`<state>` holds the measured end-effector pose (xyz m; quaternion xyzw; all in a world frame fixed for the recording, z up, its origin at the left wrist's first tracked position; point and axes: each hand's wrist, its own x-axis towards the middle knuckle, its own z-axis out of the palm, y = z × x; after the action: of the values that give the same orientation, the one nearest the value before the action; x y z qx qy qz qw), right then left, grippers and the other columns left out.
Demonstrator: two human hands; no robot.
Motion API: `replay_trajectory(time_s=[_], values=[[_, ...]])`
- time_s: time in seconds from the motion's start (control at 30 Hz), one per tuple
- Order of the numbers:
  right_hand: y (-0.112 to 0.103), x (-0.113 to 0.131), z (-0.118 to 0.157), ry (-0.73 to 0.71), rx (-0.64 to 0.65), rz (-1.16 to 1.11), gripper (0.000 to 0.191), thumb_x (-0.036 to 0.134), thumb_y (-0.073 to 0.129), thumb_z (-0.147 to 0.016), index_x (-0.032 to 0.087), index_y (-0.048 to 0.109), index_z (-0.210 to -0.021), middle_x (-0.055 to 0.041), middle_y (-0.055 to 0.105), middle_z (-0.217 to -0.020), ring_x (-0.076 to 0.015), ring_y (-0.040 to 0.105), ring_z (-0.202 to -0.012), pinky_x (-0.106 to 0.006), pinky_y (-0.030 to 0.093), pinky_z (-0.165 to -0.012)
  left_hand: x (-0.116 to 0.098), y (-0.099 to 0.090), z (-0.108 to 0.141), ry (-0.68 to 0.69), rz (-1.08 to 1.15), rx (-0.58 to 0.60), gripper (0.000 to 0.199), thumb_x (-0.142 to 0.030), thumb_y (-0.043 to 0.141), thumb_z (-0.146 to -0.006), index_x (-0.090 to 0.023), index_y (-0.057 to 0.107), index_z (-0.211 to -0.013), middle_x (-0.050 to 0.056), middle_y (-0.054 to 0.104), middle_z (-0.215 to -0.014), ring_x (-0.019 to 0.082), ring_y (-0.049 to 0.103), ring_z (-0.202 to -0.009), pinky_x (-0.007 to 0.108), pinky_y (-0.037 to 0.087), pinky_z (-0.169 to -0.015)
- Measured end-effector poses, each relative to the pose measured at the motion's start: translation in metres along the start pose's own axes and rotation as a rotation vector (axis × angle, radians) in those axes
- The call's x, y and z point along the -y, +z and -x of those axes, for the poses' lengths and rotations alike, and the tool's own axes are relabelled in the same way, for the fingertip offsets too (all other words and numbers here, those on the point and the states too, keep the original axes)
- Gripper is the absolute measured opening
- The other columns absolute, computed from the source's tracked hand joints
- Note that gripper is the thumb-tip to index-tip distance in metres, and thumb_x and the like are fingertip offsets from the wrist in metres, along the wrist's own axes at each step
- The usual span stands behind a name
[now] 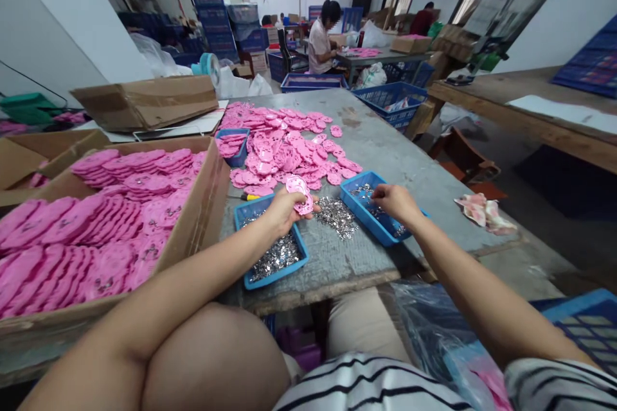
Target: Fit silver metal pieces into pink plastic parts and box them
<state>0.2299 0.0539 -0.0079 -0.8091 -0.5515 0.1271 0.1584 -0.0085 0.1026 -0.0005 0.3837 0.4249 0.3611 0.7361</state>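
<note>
My left hand [285,210] is closed on a pink plastic piece [299,192], above the inner edge of the left blue tray [272,281], which holds small silvery metal parts. Over the right blue tray [371,226] is my right hand [393,200], its fingers pinched together and pointing down at the metal parts inside; whatever they may grip is too small to make out. A loose heap of metal parts [337,217] lies between the trays. Behind my hands spreads a big pile of pink pieces [284,148].
At the left stands a cardboard box [207,205] with stacked pink pieces. A yellow-handled tool [251,197] lies behind the left tray. Crumpled wrapping [484,212] is at the table's right edge. Farther back, a person [321,42] sits at another table.
</note>
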Motion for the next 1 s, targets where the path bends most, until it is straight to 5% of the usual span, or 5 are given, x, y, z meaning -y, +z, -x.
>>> replay_trajectory(time_s=[0.2, 0.27, 0.47, 0.8, 1.0], values=[[0.006, 0.039, 0.021, -0.018, 0.120, -1.063, 0.028, 0.034, 0.078, -0.050, 0.017, 0.064, -0.066, 0.0054, 0.052, -0.051, -0.0057, 0.035, -0.039, -0.023, 0.025, -0.042, -0.001, -0.002, 0.017, 0.068, 0.008, 0.120, 0.032, -0.005, 0.058, -0.060, -0.014, 0.049, -0.090, 0.005, 0.067, -0.071, 0.018, 0.066, -0.054, 0.020, 0.046, -0.038], [0.010, 0.057, 0.032, -0.036, 0.189, -1.207, 0.032, 0.032, 0.080, -0.044, 0.016, 0.067, -0.067, 0.0049, 0.054, -0.051, -0.0043, 0.033, -0.039, -0.023, 0.022, -0.041, -0.001, -0.001, 0.021, 0.086, -0.004, 0.145, 0.033, -0.005, 0.060, -0.059, -0.015, 0.048, -0.089, 0.005, 0.067, -0.072, 0.018, 0.066, -0.054, 0.021, 0.046, -0.039], [0.020, 0.082, 0.052, -0.098, 0.167, -1.277, 0.027, 0.030, 0.081, -0.046, 0.017, 0.067, -0.065, 0.0047, 0.056, -0.050, -0.0042, 0.033, -0.038, -0.022, 0.020, -0.040, 0.004, -0.002, 0.031, 0.161, -0.041, 0.185, 0.037, -0.011, 0.070, -0.055, -0.015, 0.048, -0.085, 0.004, 0.066, -0.072, 0.017, 0.065, -0.054, 0.020, 0.046, -0.039], [0.034, 0.079, 0.057, -0.420, -0.134, -0.949, 0.009, 0.028, 0.070, -0.067, 0.021, 0.069, -0.063, -0.0005, 0.064, -0.064, -0.0130, 0.052, -0.062, -0.028, 0.040, -0.059, 0.005, 0.002, 0.038, 0.211, -0.019, 0.195, 0.043, -0.017, 0.075, -0.053, -0.015, 0.047, -0.084, 0.000, 0.062, -0.065, 0.017, 0.065, -0.052, 0.019, 0.044, -0.037], [0.045, 0.074, 0.057, -0.476, -0.141, -0.945, 0.010, 0.029, 0.065, -0.076, 0.024, 0.073, -0.072, -0.0029, 0.069, -0.076, -0.0170, 0.060, -0.074, -0.032, 0.047, -0.069, 0.008, 0.000, 0.037, 0.200, 0.024, 0.162, 0.046, -0.017, 0.079, -0.052, -0.016, 0.046, -0.085, 0.000, 0.062, -0.066, 0.016, 0.064, -0.051, 0.019, 0.043, -0.037]])
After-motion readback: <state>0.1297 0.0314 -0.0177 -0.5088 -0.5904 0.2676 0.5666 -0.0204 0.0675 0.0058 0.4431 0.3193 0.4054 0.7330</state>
